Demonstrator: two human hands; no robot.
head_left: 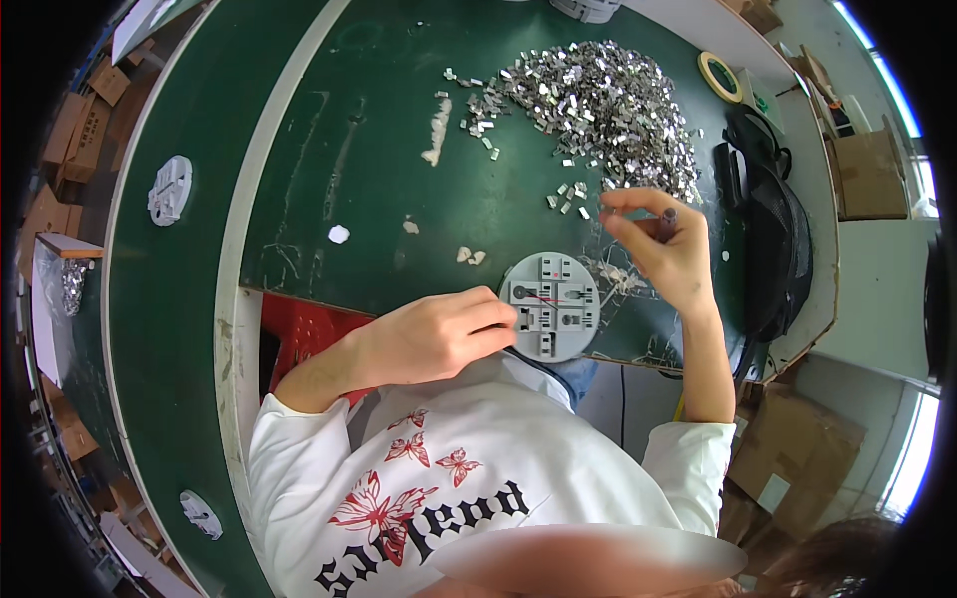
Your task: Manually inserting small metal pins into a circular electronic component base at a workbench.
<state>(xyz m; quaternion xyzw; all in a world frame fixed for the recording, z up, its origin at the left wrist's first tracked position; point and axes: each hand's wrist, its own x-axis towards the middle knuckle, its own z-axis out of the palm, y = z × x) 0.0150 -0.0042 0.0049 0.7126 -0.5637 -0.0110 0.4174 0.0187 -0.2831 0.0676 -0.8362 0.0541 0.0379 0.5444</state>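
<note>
A round grey plastic housing [549, 308] lies at the table's near edge, with moulded compartments, dark fittings and thin red wires on its face. My left hand [451, 334] grips its left rim, fingers closed together there. To the upper right of the housing, my right hand [670, 249] is raised, a dark rod-shaped tool [668, 223] tucked in its curled fingers. Its thumb and forefinger come together near small metal clips; whether a clip is between them I cannot tell. A large pile of shiny metal clips [608, 110] spreads beyond that hand.
Several stray clips [568, 197] lie between the pile and the housing. A roll of yellow tape [720, 77] and a black bag [783, 244] are at the right. On the left strip rest grey plastic parts [170, 190]. A red stool [304, 334] stands below the table edge.
</note>
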